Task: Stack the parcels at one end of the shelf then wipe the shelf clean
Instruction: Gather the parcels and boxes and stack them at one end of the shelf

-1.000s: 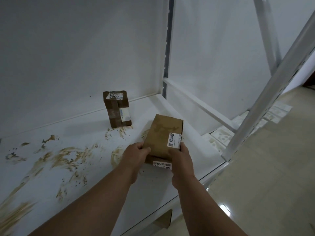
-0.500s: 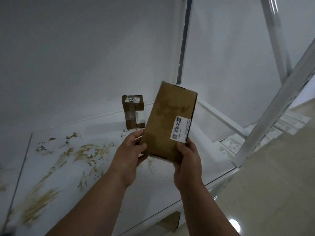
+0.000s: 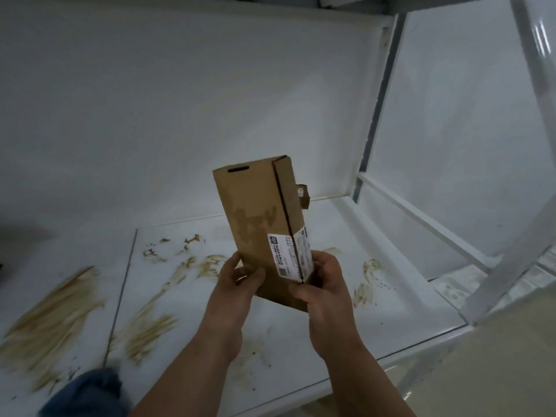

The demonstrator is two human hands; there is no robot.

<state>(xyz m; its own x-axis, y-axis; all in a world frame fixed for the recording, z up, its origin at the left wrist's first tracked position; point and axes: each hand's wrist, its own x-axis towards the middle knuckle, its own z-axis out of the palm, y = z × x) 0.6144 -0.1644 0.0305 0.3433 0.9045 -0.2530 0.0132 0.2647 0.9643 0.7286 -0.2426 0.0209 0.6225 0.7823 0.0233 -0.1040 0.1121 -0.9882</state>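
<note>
Both hands (image 3: 240, 279) (image 3: 323, 284) grip a brown parcel (image 3: 258, 218) above the stained shelf (image 3: 400, 299).

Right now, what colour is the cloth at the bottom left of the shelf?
Dark blue; the cloth shows only in the head view, slightly blurred.

We saw two bare forearms entering from the bottom edge with no sleeves, watch, rings or gloves, the left hand (image 3: 240, 278) and right hand (image 3: 326, 284) both ungloved, fingers short-nailed as far as the blur allowed, and nothing else of the body in view.
</note>
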